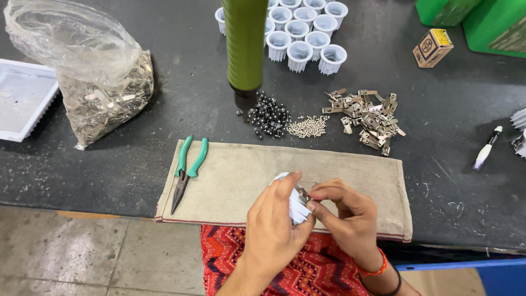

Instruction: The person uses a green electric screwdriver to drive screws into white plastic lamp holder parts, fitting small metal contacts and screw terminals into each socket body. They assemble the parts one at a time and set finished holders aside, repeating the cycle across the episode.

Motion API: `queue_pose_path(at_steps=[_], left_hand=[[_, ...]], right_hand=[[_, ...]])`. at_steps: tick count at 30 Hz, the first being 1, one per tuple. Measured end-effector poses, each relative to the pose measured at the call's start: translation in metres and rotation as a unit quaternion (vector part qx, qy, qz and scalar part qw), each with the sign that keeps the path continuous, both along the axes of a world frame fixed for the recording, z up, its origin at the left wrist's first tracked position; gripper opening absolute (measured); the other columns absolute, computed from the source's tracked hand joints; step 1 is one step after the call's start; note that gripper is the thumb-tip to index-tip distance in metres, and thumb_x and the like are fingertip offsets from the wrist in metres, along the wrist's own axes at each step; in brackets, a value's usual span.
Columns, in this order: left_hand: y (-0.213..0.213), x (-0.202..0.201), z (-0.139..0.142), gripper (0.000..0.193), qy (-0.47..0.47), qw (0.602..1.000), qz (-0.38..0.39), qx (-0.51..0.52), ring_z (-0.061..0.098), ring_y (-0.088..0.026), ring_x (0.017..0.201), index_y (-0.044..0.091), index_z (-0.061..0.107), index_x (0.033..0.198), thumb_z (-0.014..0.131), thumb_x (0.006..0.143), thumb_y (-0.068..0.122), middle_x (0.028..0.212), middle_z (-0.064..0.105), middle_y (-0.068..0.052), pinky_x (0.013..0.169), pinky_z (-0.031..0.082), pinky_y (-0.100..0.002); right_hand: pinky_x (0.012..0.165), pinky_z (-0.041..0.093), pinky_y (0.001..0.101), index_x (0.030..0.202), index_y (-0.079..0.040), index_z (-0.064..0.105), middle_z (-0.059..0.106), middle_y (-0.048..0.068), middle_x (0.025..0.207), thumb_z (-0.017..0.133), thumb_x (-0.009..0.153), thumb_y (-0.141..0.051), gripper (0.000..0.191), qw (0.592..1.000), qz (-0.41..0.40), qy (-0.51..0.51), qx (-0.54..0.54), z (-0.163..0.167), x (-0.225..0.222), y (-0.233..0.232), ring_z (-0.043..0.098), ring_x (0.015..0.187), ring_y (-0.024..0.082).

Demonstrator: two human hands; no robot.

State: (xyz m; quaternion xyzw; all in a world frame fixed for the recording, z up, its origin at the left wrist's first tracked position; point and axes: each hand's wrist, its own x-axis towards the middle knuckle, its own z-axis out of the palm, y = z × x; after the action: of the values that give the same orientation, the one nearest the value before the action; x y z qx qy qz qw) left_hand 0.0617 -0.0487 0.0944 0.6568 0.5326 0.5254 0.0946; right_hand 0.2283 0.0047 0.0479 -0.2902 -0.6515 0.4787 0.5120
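Top right of the bench we see 2 green bins [496, 24] and a small tan carton [433, 47] with dark print; far left, a clear bag [93, 77] of metal clips beside a white tray [22, 98]. Over the beige cloth [235, 175], our left hand [274, 225] is wrapped around a white ribbed cup [296, 207], while our right hand [348, 211] pinches a small metal clip [303, 194] against its rim. Pliers [186, 170] lie on the cloth, well apart.
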Motion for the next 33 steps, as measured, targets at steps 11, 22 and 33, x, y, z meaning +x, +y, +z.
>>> queue_pose_path(at_steps=[11, 22, 33], left_hand=[[-0.005, -0.003, -0.002, 0.071, -0.006, 1.0, -0.014, 0.013, 0.069, -0.038, 0.095, 0.003, 0.047, 0.138, 0.08, 0.075, 0.005, 0.111, 0.066, -0.019, 0.083, 0.057, -0.044], [-0.001, -0.007, -0.007, 0.067, 0.0, 1.0, -0.019, 0.021, 0.07, -0.038, 0.095, 0.002, 0.047, 0.137, 0.081, 0.079, 0.007, 0.11, 0.067, -0.019, 0.084, 0.057, -0.044], [-0.007, -0.01, -0.033, 0.075, -0.314, 0.939, -0.107, -0.086, 0.072, -0.027, 0.103, 0.004, 0.045, 0.135, 0.088, 0.074, 0.012, 0.115, 0.069, -0.014, 0.091, 0.058, -0.044]], right_hand=[[0.089, 0.054, 0.028, 0.097, 0.003, 0.069, 0.073, 0.015, 0.104, 0.077, 0.08, 0.016, 0.022, 0.999, 0.012, 0.01, 0.028, -0.002, 0.0, -0.005, 0.069, 0.101, 0.019], [0.086, 0.055, 0.0292, 0.096, 0.002, 0.07, 0.073, 0.013, 0.101, 0.078, 0.078, 0.013, 0.023, 0.998, -0.03, -0.015, 0.055, 0.01, -0.009, -0.005, 0.07, 0.098, 0.02], [0.097, 0.054, 0.036, 0.114, 0.006, 0.066, 0.071, 0.019, 0.121, 0.059, 0.101, 0.0, 0.016, 0.987, 0.018, 0.137, -0.083, -0.021, 0.021, -0.007, 0.067, 0.103, 0.021]])
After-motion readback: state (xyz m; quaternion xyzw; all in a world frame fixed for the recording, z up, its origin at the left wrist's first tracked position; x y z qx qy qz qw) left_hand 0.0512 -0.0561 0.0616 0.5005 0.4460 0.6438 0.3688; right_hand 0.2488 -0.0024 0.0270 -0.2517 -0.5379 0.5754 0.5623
